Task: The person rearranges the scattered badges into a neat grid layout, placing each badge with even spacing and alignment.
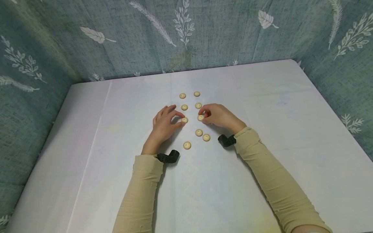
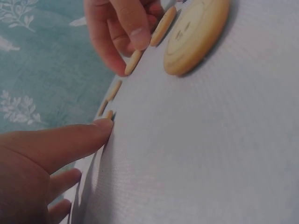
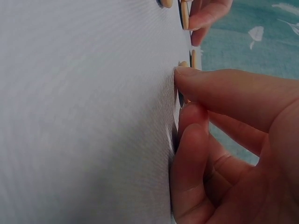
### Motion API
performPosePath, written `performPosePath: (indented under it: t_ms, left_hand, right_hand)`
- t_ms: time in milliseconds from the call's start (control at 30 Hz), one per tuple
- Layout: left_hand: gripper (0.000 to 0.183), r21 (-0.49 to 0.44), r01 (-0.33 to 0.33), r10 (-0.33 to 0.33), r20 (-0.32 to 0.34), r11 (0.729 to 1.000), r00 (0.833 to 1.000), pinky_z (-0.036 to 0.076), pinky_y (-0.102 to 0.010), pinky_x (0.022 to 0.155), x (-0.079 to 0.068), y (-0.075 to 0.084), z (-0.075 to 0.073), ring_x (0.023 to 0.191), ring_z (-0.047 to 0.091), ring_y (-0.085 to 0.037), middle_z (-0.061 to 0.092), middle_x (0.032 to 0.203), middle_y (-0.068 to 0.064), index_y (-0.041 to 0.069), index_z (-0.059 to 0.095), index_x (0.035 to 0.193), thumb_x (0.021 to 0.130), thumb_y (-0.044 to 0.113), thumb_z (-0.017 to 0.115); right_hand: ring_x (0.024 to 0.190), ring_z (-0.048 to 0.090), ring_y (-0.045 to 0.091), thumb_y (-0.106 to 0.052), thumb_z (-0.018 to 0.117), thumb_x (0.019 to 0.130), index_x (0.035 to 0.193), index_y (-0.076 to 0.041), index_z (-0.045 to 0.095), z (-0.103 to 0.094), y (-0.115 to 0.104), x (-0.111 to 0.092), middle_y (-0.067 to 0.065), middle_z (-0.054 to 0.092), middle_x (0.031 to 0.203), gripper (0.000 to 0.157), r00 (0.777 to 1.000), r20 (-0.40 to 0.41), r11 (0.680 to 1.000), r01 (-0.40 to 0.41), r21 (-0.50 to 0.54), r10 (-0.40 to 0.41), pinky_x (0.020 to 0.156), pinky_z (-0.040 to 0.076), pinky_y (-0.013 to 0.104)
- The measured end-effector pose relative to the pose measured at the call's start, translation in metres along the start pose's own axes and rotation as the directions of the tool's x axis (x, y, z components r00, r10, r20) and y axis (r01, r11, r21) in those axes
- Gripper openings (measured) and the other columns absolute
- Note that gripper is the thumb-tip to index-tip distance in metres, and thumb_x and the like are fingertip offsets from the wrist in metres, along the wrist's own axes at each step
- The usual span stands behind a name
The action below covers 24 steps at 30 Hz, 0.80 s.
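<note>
Pinching one disc per hand, mid-frame in the head view. Left hand (image 1: 163,127): thumb and index finger closed on the left disc (image 1: 184,120), just left of frame centre; other fingers spread toward the top. Right hand (image 1: 220,116): thumb and index finger closed on the right disc (image 1: 200,117), just right of centre; other fingers curled under. Can't tell whether either disc is lifted off the bench (image 1: 110,136).

Other discs, all lying flat on the bench: four above the hands in two side-by-side pairs, far pair (image 1: 182,95) and near pair (image 1: 198,105). Below the right hand, two discs (image 1: 199,132) sit just beside each other; lone disc (image 1: 187,145) lower, left of those.

Black wrist camera on each arm, left one (image 1: 169,157) and right one (image 1: 226,140). Beige sleeves (image 1: 140,197) run to the bottom edge. Green leaf-print curtain (image 1: 215,35) fills the top.
</note>
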<state>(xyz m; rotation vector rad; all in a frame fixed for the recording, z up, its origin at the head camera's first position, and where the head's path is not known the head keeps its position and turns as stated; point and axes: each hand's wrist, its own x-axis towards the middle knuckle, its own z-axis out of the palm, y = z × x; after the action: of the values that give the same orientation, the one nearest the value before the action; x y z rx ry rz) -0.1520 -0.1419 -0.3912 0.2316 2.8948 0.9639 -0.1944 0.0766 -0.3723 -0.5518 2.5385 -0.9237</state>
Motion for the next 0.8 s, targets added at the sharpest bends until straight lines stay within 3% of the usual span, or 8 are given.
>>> performPosePath:
  t_ms: [400, 600, 800]
  left_hand:
    - [0.021, 0.005, 0.0, 0.0, 0.001, 1.0, 1.0, 0.004, -0.048, 0.101, 0.001, 0.0, 0.0, 0.133, 0.009, -0.024, 0.028, 0.142, -0.001, 0.023, 0.062, 0.101, 0.082, 0.033, 0.062]
    - [0.021, 0.01, 0.002, -0.002, -0.007, 1.0, 1.0, 0.005, -0.048, 0.101, 0.001, 0.0, 0.0, 0.133, 0.009, -0.024, 0.029, 0.142, -0.001, 0.023, 0.062, 0.1, 0.082, 0.033, 0.062]
    - [0.021, 0.005, 0.0, 0.0, -0.008, 1.0, 1.0, 0.004, -0.048, 0.101, 0.001, 0.0, 0.001, 0.133, 0.009, -0.024, 0.028, 0.142, -0.001, 0.023, 0.062, 0.1, 0.082, 0.033, 0.062]
  right_hand:
    - [0.073, 0.047, 0.017, -0.015, 0.066, 0.08, 0.109, -0.013, 0.058, -0.004, 0.002, -0.001, 0.004, 0.053, 0.083, 0.031, 1.0, 0.029, 1.0, -0.013, 0.026, 0.012, 0.065, 0.037, 0.029]
    - [0.067, 0.052, 0.018, -0.017, 0.067, 0.079, 0.113, -0.016, 0.055, -0.008, 0.005, -0.002, 0.004, 0.054, 0.086, 0.035, 0.998, 0.056, 0.998, -0.024, 0.055, 0.021, 0.062, 0.041, 0.029]
    - [0.072, 0.054, 0.018, -0.02, 0.065, 0.082, 0.115, -0.015, 0.055, -0.014, 0.007, -0.004, 0.004, 0.055, 0.091, 0.035, 0.997, 0.057, 0.996, -0.051, 0.069, 0.047, 0.062, 0.045, 0.029]
